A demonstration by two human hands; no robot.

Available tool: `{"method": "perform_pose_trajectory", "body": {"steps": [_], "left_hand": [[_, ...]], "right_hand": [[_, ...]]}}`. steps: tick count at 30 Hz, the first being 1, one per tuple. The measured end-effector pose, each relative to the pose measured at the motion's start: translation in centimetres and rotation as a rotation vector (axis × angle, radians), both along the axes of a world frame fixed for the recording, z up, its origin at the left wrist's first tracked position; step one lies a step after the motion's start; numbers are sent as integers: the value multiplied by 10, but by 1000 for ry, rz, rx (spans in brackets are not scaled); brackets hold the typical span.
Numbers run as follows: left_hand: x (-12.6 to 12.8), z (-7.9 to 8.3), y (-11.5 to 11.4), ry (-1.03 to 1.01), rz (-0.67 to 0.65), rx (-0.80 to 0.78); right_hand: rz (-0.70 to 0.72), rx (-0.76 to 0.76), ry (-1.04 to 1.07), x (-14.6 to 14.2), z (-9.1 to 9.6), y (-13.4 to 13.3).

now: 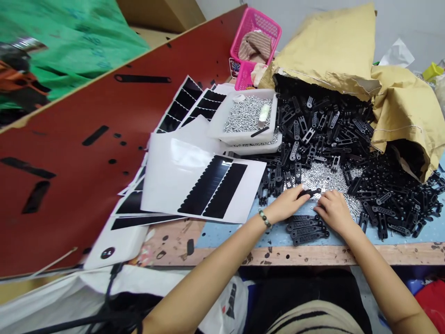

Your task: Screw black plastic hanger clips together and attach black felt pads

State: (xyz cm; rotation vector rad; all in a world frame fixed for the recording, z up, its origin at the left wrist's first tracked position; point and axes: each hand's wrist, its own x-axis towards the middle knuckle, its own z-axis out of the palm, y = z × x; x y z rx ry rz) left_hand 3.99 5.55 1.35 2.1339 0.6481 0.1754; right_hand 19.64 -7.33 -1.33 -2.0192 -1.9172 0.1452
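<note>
My left hand (287, 204) pinches a black plastic strip (310, 191) at the near edge of a heap of small silver screws (323, 178). My right hand (334, 209) is curled just to the right of it, fingertips at the strip's end and on the screws; what it holds is hidden. A short row of finished black strips (308, 229) lies on the blue mat just in front of both hands. A large pile of black plastic strips (333, 134) spreads behind and to the right.
Brown paper sacks (333, 51) spill the black strips at the back right. White trays of screws (248, 116) stand behind sheets of black stickers (205, 185). A red-brown board (86, 153) leans at left. A pink basket (257, 32) sits at the back.
</note>
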Motion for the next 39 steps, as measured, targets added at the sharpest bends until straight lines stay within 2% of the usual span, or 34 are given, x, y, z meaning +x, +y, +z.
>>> {"method": "perform_pose_trajectory", "body": {"steps": [3, 6, 9, 12, 16, 25, 33, 39], "left_hand": [[-1, -3, -2, -22, -69, 168], [-2, -6, -5, 58, -191, 344], [-4, -6, -7, 113, -272, 422], [-8, -5, -7, 116, -324, 408], [-10, -3, -5, 168, -315, 352], [0, 5, -1, 181, -345, 397], [-1, -1, -3, 147, -342, 373], [0, 4, -2, 88, -331, 329]], "right_hand": [[-72, 78, 101, 6, 1, -10], [5, 115, 199, 6, -4, -21], [78, 114, 166, -1, -10, -25], [82, 161, 97, -6, -12, -25], [97, 167, 45, -7, -10, -25], [57, 161, 120, -6, -14, -28], [69, 135, 74, -8, -14, -30], [70, 164, 97, -7, -8, -31]]}}
